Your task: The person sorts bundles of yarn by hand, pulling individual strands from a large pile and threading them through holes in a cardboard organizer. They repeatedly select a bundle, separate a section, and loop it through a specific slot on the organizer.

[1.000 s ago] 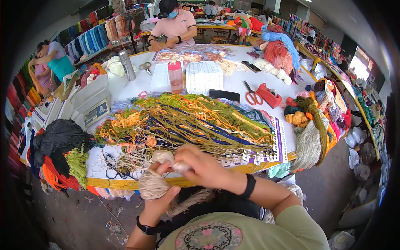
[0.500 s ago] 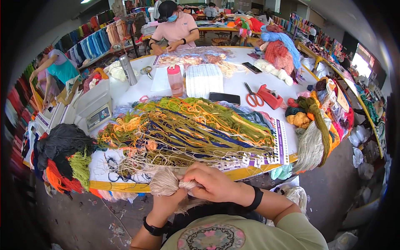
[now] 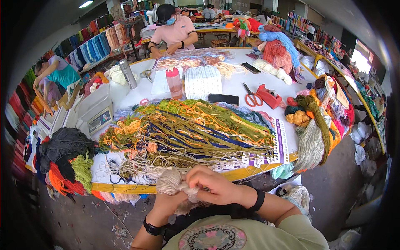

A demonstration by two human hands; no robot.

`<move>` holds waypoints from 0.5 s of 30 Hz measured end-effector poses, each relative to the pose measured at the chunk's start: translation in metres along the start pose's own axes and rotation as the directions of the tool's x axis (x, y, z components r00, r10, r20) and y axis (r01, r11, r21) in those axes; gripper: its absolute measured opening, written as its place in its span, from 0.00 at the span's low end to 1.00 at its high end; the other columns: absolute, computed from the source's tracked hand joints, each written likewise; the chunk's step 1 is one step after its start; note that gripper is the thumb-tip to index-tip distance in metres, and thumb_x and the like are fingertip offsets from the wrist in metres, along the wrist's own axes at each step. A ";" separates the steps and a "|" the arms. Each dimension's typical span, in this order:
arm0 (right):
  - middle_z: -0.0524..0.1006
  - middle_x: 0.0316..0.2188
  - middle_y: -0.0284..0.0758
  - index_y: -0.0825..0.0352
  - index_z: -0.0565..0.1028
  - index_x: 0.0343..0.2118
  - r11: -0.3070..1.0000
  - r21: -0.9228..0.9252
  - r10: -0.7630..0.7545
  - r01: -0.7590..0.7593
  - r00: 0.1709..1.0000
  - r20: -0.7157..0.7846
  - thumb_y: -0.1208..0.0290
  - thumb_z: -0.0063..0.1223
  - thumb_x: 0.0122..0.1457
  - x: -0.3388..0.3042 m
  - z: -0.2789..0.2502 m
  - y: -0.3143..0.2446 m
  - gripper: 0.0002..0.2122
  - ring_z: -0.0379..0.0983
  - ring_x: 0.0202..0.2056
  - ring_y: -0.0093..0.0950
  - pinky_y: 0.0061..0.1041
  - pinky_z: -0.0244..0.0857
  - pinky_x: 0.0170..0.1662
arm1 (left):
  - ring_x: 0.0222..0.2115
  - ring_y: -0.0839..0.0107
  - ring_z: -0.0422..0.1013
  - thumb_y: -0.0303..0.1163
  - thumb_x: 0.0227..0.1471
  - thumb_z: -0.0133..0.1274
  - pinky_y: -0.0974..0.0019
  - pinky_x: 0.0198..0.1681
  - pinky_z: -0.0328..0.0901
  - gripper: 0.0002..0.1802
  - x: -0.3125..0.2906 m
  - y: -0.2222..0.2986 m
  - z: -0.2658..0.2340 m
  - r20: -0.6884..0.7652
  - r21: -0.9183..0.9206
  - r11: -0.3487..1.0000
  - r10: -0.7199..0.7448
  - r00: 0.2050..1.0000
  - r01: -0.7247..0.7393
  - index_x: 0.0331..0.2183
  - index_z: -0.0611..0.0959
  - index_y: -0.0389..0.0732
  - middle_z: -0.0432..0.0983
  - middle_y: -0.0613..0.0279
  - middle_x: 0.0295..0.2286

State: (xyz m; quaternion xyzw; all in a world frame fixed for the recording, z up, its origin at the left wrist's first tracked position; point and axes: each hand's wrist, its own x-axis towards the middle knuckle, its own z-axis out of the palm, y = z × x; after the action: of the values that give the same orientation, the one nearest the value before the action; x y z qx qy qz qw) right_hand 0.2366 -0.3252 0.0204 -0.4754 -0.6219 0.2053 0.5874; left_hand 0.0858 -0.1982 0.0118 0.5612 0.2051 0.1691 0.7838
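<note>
A bunched skein of cream yarn [image 3: 170, 183] is held in front of my body at the table's near edge. My left hand [image 3: 170, 203] grips it from below, with part of the bundle bulging above the fist. From the right, my right hand [image 3: 210, 185] pinches the twisted part of the same skein, its fingers curled together. Just beyond my hands lies a wide spread of olive, orange and navy threads [image 3: 200, 129], with loose cream strands [image 3: 162, 161] along its near side. A purple-and-white punched card [image 3: 282, 141] sticks out at the right end of the threads.
Red-handled scissors [image 3: 253, 99], a red tape dispenser [image 3: 270, 96], a black phone [image 3: 223, 99] and a pink bottle [image 3: 174, 84] stand behind the threads. Yarn heaps flank me, dark [image 3: 66, 146] at left and mixed [image 3: 321, 121] at right. A scale [image 3: 99, 118] sits left; a co-worker [image 3: 175, 31] works opposite.
Both hands stay on the cream skein. The bundle has shifted slightly right and tilted, and my right fingers have moved a little on its twisted part.
</note>
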 end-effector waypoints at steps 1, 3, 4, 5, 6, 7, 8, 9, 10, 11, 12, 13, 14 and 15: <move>0.68 0.39 0.37 0.64 0.68 0.35 0.994 -0.099 -0.033 0.041 0.996 0.077 0.80 0.52 0.51 0.002 -0.002 -0.003 0.10 0.65 0.41 0.35 0.30 0.57 0.46 | 0.31 0.74 0.71 0.14 0.38 0.53 0.69 0.31 0.68 0.21 0.002 -0.003 -0.001 0.055 0.094 0.993 0.066 0.996 -0.071 0.39 0.76 0.37 0.74 0.61 0.32; 0.68 0.39 0.37 0.64 0.68 0.36 0.977 -0.191 -0.062 0.092 0.985 0.159 0.80 0.52 0.51 0.004 -0.003 -0.006 0.09 0.65 0.42 0.34 0.30 0.56 0.49 | 0.33 0.73 0.72 0.14 0.37 0.54 0.67 0.35 0.69 0.23 0.005 -0.013 -0.011 0.111 0.184 0.972 0.129 0.985 -0.148 0.41 0.75 0.36 0.75 0.61 0.32; 0.68 0.40 0.36 0.63 0.68 0.36 0.977 -0.179 -0.087 0.118 0.982 0.168 0.79 0.52 0.53 0.003 -0.004 -0.006 0.09 0.65 0.42 0.33 0.30 0.55 0.50 | 0.34 0.70 0.73 0.14 0.37 0.55 0.65 0.38 0.69 0.25 0.005 -0.017 -0.020 0.124 0.068 0.989 0.121 0.985 -0.130 0.42 0.74 0.36 0.75 0.60 0.34; 0.68 0.40 0.35 0.63 0.68 0.36 0.976 -0.166 -0.113 0.143 0.978 0.177 0.79 0.53 0.54 0.002 -0.005 -0.006 0.08 0.65 0.42 0.33 0.30 0.55 0.50 | 0.35 0.67 0.73 0.15 0.37 0.55 0.63 0.41 0.70 0.27 0.005 -0.020 -0.025 0.137 -0.049 0.993 0.116 0.984 -0.110 0.44 0.73 0.36 0.75 0.58 0.36; 0.68 0.40 0.35 0.63 0.68 0.36 0.975 -0.167 -0.116 0.146 0.977 0.177 0.79 0.53 0.54 0.001 -0.005 -0.005 0.08 0.65 0.42 0.33 0.30 0.55 0.50 | 0.35 0.67 0.73 0.15 0.37 0.55 0.63 0.41 0.70 0.27 0.004 -0.021 -0.028 0.138 -0.048 0.993 0.118 0.983 -0.112 0.44 0.73 0.36 0.75 0.58 0.36; 0.68 0.41 0.35 0.63 0.68 0.36 0.986 -0.109 -0.116 0.128 0.987 0.108 0.78 0.53 0.55 -0.001 -0.005 -0.003 0.07 0.65 0.43 0.32 0.30 0.55 0.51 | 0.37 0.65 0.74 0.15 0.37 0.56 0.62 0.41 0.70 0.27 0.001 -0.010 -0.021 0.053 -0.262 0.958 0.135 0.989 -0.117 0.45 0.73 0.35 0.75 0.57 0.37; 0.68 0.41 0.34 0.63 0.68 0.36 0.992 -0.049 -0.112 0.114 0.993 0.038 0.77 0.53 0.56 -0.003 -0.005 0.000 0.07 0.65 0.43 0.30 0.30 0.55 0.52 | 0.38 0.63 0.75 0.16 0.38 0.56 0.62 0.40 0.71 0.27 -0.002 -0.003 -0.017 -0.035 -0.461 0.877 0.132 0.991 -0.133 0.45 0.72 0.35 0.75 0.55 0.38; 0.68 0.41 0.34 0.63 0.68 0.36 0.992 -0.050 -0.111 0.113 0.993 0.035 0.77 0.53 0.56 -0.004 -0.003 0.003 0.07 0.65 0.43 0.30 0.30 0.55 0.52 | 0.38 0.60 0.75 0.17 0.39 0.55 0.63 0.36 0.72 0.27 -0.002 0.000 -0.020 -0.023 -0.511 0.851 0.127 0.992 -0.121 0.46 0.71 0.33 0.75 0.53 0.40; 0.68 0.41 0.34 0.62 0.68 0.36 0.994 0.089 -0.059 0.057 0.998 0.021 0.78 0.52 0.55 -0.004 0.000 0.004 0.08 0.65 0.44 0.30 0.30 0.55 0.52 | 0.38 0.60 0.75 0.17 0.39 0.55 0.63 0.36 0.72 0.27 -0.004 -0.002 -0.023 -0.027 -0.510 0.851 0.130 0.991 -0.126 0.46 0.71 0.33 0.75 0.53 0.40; 0.68 0.40 0.33 0.62 0.68 0.36 0.974 0.227 -0.005 0.001 1.000 0.014 0.79 0.51 0.54 -0.004 0.003 0.006 0.08 0.65 0.46 0.29 0.30 0.55 0.53 | 0.37 0.62 0.75 0.19 0.42 0.56 0.65 0.34 0.72 0.25 -0.003 -0.007 -0.027 -0.009 -0.484 0.868 0.121 0.993 -0.110 0.46 0.72 0.33 0.75 0.54 0.39; 0.68 0.40 0.33 0.62 0.68 0.36 0.974 0.227 -0.009 0.005 1.000 0.016 0.79 0.51 0.54 -0.005 0.003 0.007 0.08 0.65 0.46 0.29 0.30 0.55 0.53 | 0.36 0.64 0.76 0.21 0.44 0.56 0.67 0.31 0.71 0.24 -0.004 -0.009 -0.028 0.009 -0.458 0.884 0.112 0.994 -0.095 0.46 0.72 0.33 0.76 0.55 0.38; 0.68 0.41 0.33 0.62 0.68 0.39 0.868 0.461 0.220 -0.186 0.975 -0.021 0.77 0.52 0.56 -0.007 0.004 0.011 0.09 0.65 0.45 0.28 0.30 0.56 0.52 | 0.36 0.64 0.76 0.21 0.44 0.56 0.67 0.31 0.71 0.24 -0.005 -0.004 -0.023 0.010 -0.457 0.884 0.112 0.994 -0.095 0.46 0.72 0.33 0.76 0.55 0.38; 0.68 0.41 0.32 0.63 0.69 0.41 0.669 0.668 0.441 -0.326 0.898 -0.004 0.75 0.53 0.57 -0.009 0.004 0.017 0.10 0.65 0.44 0.26 0.30 0.56 0.51 | 0.33 0.67 0.76 0.23 0.46 0.57 0.69 0.30 0.70 0.21 -0.005 0.004 -0.011 -0.041 -0.270 0.959 0.073 0.996 -0.082 0.44 0.74 0.33 0.77 0.57 0.35; 0.69 0.40 0.34 0.63 0.69 0.43 0.786 0.504 0.469 -0.357 0.876 -0.112 0.77 0.53 0.54 -0.011 0.004 0.030 0.14 0.67 0.43 0.30 0.33 0.57 0.50 | 0.31 0.70 0.76 0.26 0.47 0.59 0.71 0.28 0.69 0.18 -0.004 0.008 -0.002 -0.096 -0.074 0.996 0.047 0.994 -0.054 0.42 0.76 0.34 0.78 0.58 0.33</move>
State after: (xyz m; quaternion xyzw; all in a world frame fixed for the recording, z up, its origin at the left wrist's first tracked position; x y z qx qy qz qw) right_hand 0.2420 -0.3194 -0.0106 -0.4649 -0.3606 0.4169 0.6928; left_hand 0.0810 -0.1961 0.0198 0.5274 0.2211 0.2229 0.7895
